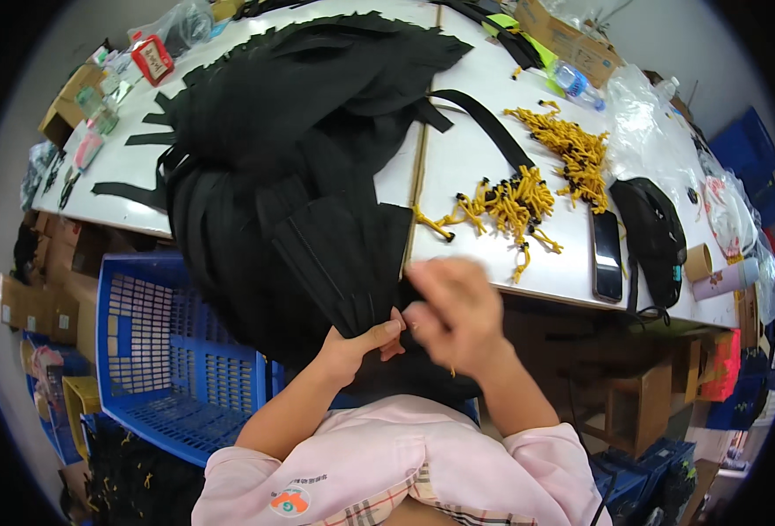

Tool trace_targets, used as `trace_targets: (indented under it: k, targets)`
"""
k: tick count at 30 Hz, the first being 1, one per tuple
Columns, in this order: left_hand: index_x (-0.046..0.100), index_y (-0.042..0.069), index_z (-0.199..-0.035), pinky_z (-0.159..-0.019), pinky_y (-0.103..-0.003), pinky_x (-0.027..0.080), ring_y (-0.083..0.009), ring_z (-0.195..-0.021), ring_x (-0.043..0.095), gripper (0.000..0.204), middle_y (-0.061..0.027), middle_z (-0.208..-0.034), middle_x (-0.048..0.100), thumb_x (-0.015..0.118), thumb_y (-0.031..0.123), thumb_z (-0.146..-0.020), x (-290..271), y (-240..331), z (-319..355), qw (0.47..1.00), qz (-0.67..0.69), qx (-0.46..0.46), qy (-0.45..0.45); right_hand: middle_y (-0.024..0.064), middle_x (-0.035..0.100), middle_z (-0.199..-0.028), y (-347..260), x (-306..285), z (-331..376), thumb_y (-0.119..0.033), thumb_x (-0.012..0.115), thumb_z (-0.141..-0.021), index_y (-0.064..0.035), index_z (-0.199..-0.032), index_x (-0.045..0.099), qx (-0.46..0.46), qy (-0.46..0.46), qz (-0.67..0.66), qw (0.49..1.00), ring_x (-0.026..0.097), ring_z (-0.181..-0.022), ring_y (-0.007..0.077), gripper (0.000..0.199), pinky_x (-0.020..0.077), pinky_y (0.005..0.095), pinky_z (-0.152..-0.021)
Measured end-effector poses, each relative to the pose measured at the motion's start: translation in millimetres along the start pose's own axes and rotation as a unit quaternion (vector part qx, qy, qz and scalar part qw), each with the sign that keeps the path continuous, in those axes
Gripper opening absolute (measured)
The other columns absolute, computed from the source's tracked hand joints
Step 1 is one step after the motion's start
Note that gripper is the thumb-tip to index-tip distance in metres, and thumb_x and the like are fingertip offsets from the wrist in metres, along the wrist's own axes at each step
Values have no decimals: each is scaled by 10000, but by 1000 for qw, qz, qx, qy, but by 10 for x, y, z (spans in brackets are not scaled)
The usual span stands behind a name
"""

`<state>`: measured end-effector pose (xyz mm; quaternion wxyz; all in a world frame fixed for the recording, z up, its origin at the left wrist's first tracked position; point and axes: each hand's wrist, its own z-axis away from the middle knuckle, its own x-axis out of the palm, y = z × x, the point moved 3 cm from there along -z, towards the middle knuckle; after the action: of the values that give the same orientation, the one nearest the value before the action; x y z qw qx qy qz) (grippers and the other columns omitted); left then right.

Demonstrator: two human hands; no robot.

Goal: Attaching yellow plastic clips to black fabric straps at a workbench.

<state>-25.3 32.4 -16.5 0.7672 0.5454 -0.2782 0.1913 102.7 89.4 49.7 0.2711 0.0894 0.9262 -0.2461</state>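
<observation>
My left hand (366, 344) is closed on the lower end of a black fabric piece (317, 254), thumb pressed on top near the table's front edge. Close beside it, my right hand (459, 316) is smeared by motion, its fingers bent; what they hold, if anything, cannot be made out. A small yellow bit shows below that hand. The fabric belongs to a big heap of black fabric pieces with straps (291, 114) that hangs over the table edge toward me. Right of the heap lie yellow cord loops with black ends (519, 202), with a second pile (572, 149) behind.
A phone (607, 254) and a black pouch (652, 241) lie on the white table (545, 280) at right. Farther back are a plastic bottle (578, 84) and clear bags (637, 123). A blue crate (177, 377) stands below at left. A red container (152, 59) sits far left.
</observation>
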Motion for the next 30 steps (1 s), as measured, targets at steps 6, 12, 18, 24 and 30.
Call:
trace_targets:
  k: [6, 12, 18, 24, 30]
  targets:
    - [509, 41, -918, -592, -232, 407, -124, -678, 497, 321, -29, -770, 511, 640, 32, -626, -6, -34, 81, 993, -75, 5, 93, 110, 536, -863, -179, 117, 132, -52, 638, -658, -5, -910, 557, 19, 8, -71, 997, 520, -716, 241, 269, 436, 313, -635]
    - [530, 36, -881, -682, -217, 386, -107, -789, 487, 266, -12, -839, 509, 666, 50, -652, 48, -3, 89, 985, -75, 140, 67, 78, 550, -762, -32, 119, 385, -18, 587, -744, -5, -805, 541, 306, -18, -403, 862, 526, -639, 136, 78, 446, 239, -572]
    - [552, 27, -851, -616, -208, 394, -89, -683, 488, 140, -3, -745, 515, 623, 86, -746, 108, 2, 117, 982, -100, 140, 72, 57, 554, -661, -17, 146, 410, -48, 533, -797, 17, -755, 548, 414, -90, -447, 788, 512, -511, 81, 80, 439, 208, -472]
    - [531, 15, -859, -585, -219, 393, -99, -644, 482, 108, -23, -761, 499, 563, 94, -793, 169, -52, 173, 951, -196, 211, 115, 69, 533, -574, -133, 128, 346, -65, 508, -796, 31, -727, 537, 164, -44, -209, 963, 497, -458, 106, 121, 385, 234, -408]
    - [488, 41, -777, -593, -230, 399, -134, -644, 497, 31, -53, -778, 522, 519, 41, -777, 99, 153, 90, 811, -404, 376, -195, 21, 523, -552, -72, 316, 564, -90, 468, -827, 1, -723, 535, 500, -107, -547, 662, 458, -450, 58, 153, 374, 191, -418]
